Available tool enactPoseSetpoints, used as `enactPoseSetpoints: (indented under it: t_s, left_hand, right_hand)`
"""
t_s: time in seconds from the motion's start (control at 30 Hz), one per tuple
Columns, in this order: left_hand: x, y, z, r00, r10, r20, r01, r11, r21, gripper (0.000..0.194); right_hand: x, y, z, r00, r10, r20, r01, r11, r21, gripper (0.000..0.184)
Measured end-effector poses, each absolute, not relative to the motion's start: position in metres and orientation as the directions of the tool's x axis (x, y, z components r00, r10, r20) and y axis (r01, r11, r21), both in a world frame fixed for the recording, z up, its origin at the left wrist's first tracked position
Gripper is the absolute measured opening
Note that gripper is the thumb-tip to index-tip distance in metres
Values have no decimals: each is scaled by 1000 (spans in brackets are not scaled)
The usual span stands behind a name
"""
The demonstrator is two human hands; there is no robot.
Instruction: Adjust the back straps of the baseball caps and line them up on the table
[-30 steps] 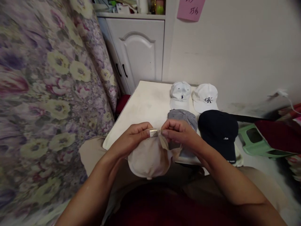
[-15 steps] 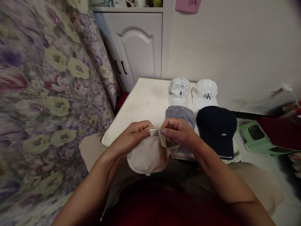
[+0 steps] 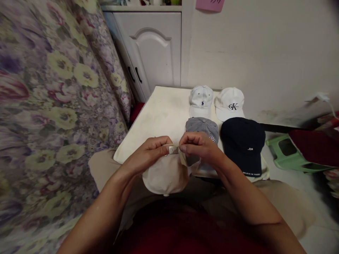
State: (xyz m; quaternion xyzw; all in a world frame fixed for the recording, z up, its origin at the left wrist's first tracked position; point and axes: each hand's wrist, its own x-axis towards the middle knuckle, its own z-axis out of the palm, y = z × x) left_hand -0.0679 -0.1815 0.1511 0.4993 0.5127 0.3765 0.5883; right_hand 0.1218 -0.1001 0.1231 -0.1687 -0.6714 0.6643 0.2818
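Note:
I hold a beige cap over my lap, its crown hanging down towards me. My left hand pinches the cap's back strap at a small metal buckle. My right hand pinches the strap just right of that buckle. Both hands are closed on the cap. On the white table behind lie a grey cap, a dark navy cap, a pale white cap with a small logo and a white cap with black letters.
A flowered cloth covers the whole left side. A white cabinet door stands behind the table, a plain wall to its right. A green plastic stool and dark red fabric sit at the right.
The view has tilted down slightly, so the caps and cabinet sit higher in the picture. My hands keep the same pinch on the strap and buckle.

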Motion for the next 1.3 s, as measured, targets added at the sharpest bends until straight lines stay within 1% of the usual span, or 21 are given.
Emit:
enactPoseSetpoints:
  t_s: [0.17,0.3,0.43,0.6,0.8,0.9,1.0,1.07,1.17,1.3]
  left_hand:
    - [-68,-181,152,170,954,-248,57,242,969,28]
    - [-69,-182,149,181,955,-237,67,228,971,27]
    - [-69,-182,147,194,952,-235,120,215,969,29]
    - [-69,-180,150,221,954,-204,238,150,960,31]
    - [-68,-180,151,232,952,-200,280,131,951,30]
    - [-69,-180,150,238,953,-186,297,111,948,31]
    - [-68,-181,149,239,950,-202,287,129,949,31]
    - [-67,-182,150,228,947,-225,253,165,953,30]
    - [-65,-182,152,209,947,-243,205,201,958,31]
    - [-65,-182,152,190,955,-228,210,187,960,31]
  right_hand:
    - [122,-100,121,-782,598,175,-181,50,-982,13]
    - [122,-100,122,-797,582,165,-165,55,-985,15]
    - [125,-101,125,-807,570,153,-100,123,-987,15]
    - [132,-103,131,-815,555,169,-30,250,-968,12]
    - [135,-101,132,-840,523,147,-2,268,-963,11]
    - [136,-101,132,-853,502,145,15,302,-953,10]
    - [135,-103,133,-838,522,160,29,335,-942,10]
    - [133,-104,132,-820,548,164,20,314,-949,10]
    - [130,-106,129,-790,592,161,-21,237,-971,11]
    - [129,-105,128,-807,573,141,-48,174,-984,11]
